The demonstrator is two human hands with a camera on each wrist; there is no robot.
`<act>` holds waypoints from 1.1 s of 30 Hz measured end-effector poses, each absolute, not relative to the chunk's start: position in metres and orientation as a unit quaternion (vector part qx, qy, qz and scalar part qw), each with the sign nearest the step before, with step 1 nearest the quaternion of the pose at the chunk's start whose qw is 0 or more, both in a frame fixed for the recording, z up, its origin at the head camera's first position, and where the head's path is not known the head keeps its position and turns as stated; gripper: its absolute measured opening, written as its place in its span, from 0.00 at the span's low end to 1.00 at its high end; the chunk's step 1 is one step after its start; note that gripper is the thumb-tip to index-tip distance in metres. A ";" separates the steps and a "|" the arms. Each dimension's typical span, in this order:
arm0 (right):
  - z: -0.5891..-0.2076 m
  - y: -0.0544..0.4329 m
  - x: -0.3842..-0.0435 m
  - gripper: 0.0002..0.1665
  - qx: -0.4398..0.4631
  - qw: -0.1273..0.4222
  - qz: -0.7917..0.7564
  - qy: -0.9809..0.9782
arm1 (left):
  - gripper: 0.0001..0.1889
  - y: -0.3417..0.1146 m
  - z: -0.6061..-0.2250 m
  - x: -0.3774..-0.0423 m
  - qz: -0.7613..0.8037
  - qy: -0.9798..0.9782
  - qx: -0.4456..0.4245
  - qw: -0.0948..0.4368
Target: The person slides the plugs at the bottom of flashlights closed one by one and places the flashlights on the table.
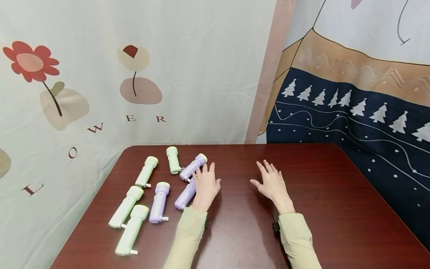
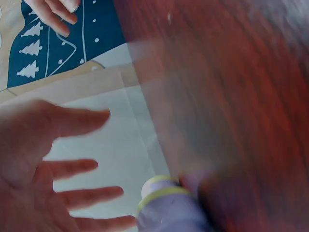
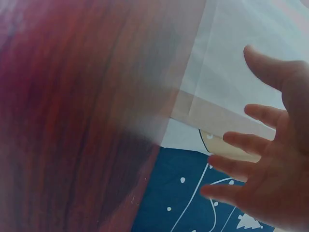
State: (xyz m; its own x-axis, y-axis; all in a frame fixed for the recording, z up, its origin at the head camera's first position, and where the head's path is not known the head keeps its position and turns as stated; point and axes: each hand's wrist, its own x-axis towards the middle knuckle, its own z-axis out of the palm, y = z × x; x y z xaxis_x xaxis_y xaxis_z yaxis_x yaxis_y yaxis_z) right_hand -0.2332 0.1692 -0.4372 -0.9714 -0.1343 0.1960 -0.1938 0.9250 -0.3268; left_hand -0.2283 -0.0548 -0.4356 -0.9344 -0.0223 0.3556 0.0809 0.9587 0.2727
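My left hand (image 1: pixel 206 185) hovers with fingers spread at the right side of two purple flashlights. Its forearm and fingers partly overlap the nearer purple flashlight (image 1: pixel 185 195); the farther purple flashlight (image 1: pixel 191 169) lies just beyond, by the fingertips. A yellow-rimmed purple head (image 2: pixel 166 200) shows below the fingers in the left wrist view. My right hand (image 1: pixel 271 184) is held over the right half of the table, fingers apart, holding nothing. A third purple flashlight (image 1: pixel 159 201) lies left of my left hand, its small white peg toward me.
Several pale green flashlights lie on the left: one at the back (image 1: pixel 173 160), one left of it (image 1: pixel 146 172), and others nearer, including the front one (image 1: pixel 132 231). The dark red table (image 1: pixel 336 209) meets a printed curtain (image 1: pixel 201 74) at its back edge.
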 end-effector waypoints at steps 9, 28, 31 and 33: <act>-0.437 0.169 -0.231 0.33 0.106 0.101 0.172 -0.974 | 0.22 -0.080 -0.424 -0.218 -0.150 -0.973 0.089 0.152; -0.438 0.168 -0.231 0.27 0.120 0.121 0.173 -0.970 | 0.13 -0.112 -0.418 -0.211 -0.163 -0.981 0.102 -0.005; -0.437 0.168 -0.232 0.26 0.119 0.130 0.172 -0.969 | 0.11 -0.113 -0.419 -0.211 -0.168 -0.981 0.093 -0.001; -0.437 0.168 -0.232 0.26 0.119 0.132 0.172 -0.969 | 0.10 -0.113 -0.420 -0.211 -0.170 -0.982 0.087 -0.002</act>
